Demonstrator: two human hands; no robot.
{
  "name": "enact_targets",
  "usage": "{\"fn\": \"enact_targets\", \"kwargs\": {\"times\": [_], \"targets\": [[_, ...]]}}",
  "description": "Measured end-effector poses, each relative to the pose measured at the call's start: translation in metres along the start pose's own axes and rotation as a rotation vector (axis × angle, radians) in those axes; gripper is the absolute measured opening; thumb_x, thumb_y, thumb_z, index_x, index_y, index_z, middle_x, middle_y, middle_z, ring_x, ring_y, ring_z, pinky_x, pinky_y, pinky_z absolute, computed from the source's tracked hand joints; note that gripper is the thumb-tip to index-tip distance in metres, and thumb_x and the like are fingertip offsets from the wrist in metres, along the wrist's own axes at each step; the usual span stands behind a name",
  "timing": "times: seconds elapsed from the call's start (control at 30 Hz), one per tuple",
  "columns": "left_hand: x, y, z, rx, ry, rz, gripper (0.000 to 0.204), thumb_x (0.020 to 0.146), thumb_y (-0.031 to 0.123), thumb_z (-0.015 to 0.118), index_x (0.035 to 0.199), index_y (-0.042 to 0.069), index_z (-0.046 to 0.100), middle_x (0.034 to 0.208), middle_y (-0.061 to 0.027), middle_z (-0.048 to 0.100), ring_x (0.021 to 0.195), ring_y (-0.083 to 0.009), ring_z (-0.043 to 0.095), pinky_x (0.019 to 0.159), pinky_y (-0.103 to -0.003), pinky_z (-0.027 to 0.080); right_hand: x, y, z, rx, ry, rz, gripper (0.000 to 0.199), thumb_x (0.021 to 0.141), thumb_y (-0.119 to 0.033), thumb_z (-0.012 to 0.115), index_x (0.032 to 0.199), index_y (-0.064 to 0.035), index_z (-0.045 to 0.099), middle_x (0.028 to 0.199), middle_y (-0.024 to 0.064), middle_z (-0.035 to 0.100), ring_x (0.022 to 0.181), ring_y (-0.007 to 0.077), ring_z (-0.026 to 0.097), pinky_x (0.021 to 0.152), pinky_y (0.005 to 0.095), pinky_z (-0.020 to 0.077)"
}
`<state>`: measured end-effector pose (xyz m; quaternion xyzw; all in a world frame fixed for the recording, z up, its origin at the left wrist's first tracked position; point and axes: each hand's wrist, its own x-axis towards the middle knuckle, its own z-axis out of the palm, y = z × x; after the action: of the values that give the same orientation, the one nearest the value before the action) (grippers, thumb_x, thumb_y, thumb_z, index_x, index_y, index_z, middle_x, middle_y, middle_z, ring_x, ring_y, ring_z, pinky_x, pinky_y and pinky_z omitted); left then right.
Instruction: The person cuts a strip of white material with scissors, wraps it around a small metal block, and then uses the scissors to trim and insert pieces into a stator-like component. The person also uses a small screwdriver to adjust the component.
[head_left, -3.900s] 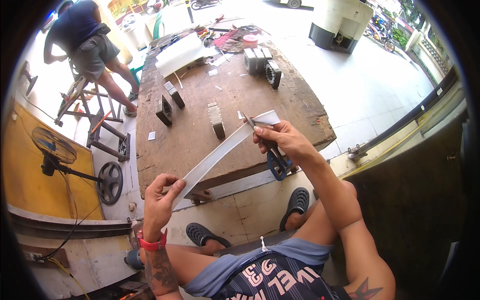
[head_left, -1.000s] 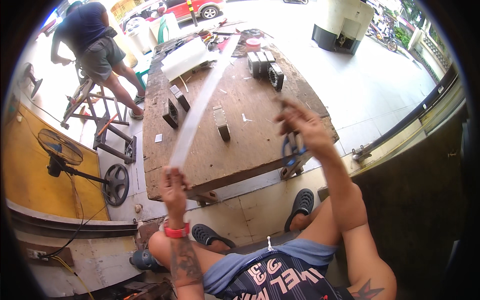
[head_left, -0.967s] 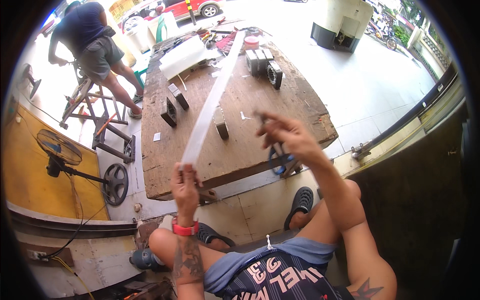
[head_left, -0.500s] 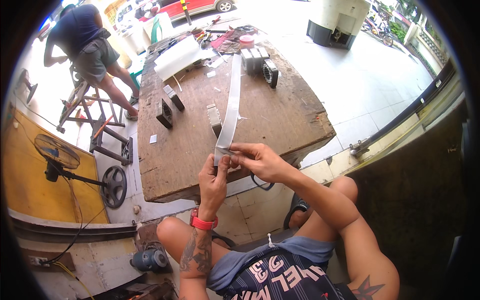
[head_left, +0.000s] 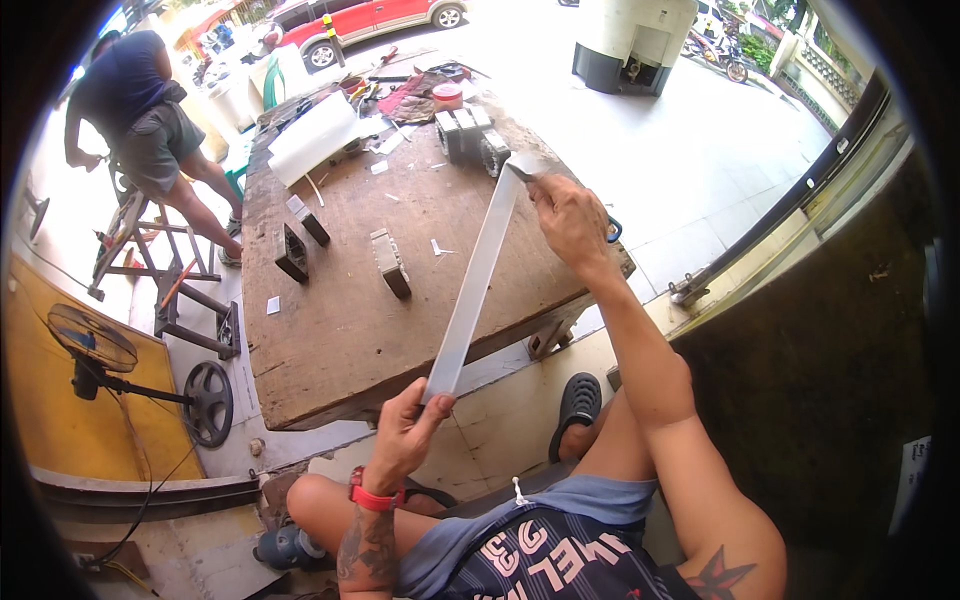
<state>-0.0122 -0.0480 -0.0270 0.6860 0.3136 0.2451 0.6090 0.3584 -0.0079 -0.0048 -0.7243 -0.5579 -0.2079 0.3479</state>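
Observation:
A long flat pale strip (head_left: 478, 270) stretches over the worn wooden table (head_left: 340, 320). My left hand (head_left: 405, 432), with a red band at the wrist, pinches its near end just past the table's front edge. My right hand (head_left: 570, 222) grips the far end near the table's right side, with a blue-handled tool (head_left: 612, 230) partly hidden under its fingers. The strip runs slanted from lower left up to the right, held above the table top.
On the table lie dark metal blocks (head_left: 292, 252), a grey block (head_left: 390, 262), a white sheet (head_left: 310, 135) and a row of blocks (head_left: 465, 135). A person (head_left: 140, 125) bends at the far left. A floor fan (head_left: 95, 345) stands left. A red car (head_left: 360, 20) is parked beyond.
The strip was swung about and held upright by my left hand. My right hand met it at the near end, then slid to the far end; the strip now slants right.

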Motion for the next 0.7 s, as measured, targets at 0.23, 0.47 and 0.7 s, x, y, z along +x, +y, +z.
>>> {"fn": "enact_targets", "kwargs": {"times": [0.23,0.47,0.7], "targets": [[-0.039,0.037,-0.096,0.085,-0.132,-0.060,0.025,0.100,0.023,0.071,0.096,-0.002,0.070,0.071,-0.0058,0.061,0.071,-0.0113,0.056,0.065,-0.029,0.045,0.035,0.077,-0.063,-0.159,0.008,0.718,0.037,0.111,-0.029,0.053,0.145,-0.0356,0.063,0.091,0.0000,0.078,0.067,0.0118,0.068,0.061,0.0286,0.0559],[-0.014,0.045,-0.076,0.490,0.130,0.133,0.010,0.094,0.009,0.074,0.098,0.000,0.070,0.096,-0.0123,0.075,0.091,-0.0255,0.073,0.079,-0.039,0.058,0.010,-0.032,-0.095,0.811,-0.606,-0.140,0.048,0.101,-0.001,0.060,0.146,-0.0184,0.065,0.121,0.0092,0.076,0.089,0.0165,0.069,0.083,0.0335,0.0612],[0.002,0.054,-0.078,0.208,0.002,0.615,0.027,0.084,-0.004,0.078,0.107,0.002,0.066,0.116,-0.0168,0.074,0.108,-0.0301,0.072,0.099,-0.044,0.057,-0.025,-0.150,-0.099,0.204,-0.882,-0.538,0.046,0.100,-0.025,0.066,0.142,-0.0043,0.062,0.079,0.0142,0.073,0.074,0.0333,0.071,0.069,0.0459,0.0537]]}}
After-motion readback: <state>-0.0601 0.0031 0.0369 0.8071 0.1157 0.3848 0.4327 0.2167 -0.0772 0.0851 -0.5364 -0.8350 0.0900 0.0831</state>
